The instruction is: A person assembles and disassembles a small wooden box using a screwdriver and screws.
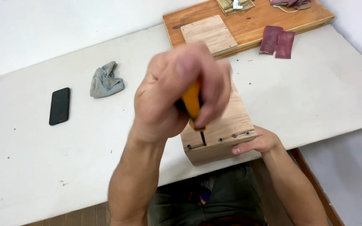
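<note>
Plywood box [227,121] sits at the near edge of the white worktop [63,159], its near end overhanging slightly toward the person. A row of screw heads [234,135] runs along the box's near top edge.

Left hand [177,90]: clenched around the orange handle of a screwdriver [192,104], held upright. The dark tip meets the box's top face in the screw row, between the leftmost screw and the next. The hand is motion-blurred, so finger detail is unclear.

Right hand [258,143]: grasping the box at its near right corner, thumb pressed against the front face, remaining fingers mostly hidden behind the box.

Other items on the worktop:
- black phone [59,106], lying flat, toward the left edge, well apart from the box.
- crumpled grey cloth [105,80], just right of the phone, toward the far edge.
- brown wooden board [256,23] at the far right corner, with a lighter plywood panel [208,33] lying on it.
- two maroon sandpaper sheets [278,42] overlapping the board's near edge.
- small wooden piece [234,5] and more maroon scraps [292,3] at the board's far edge, partly cut off.
</note>
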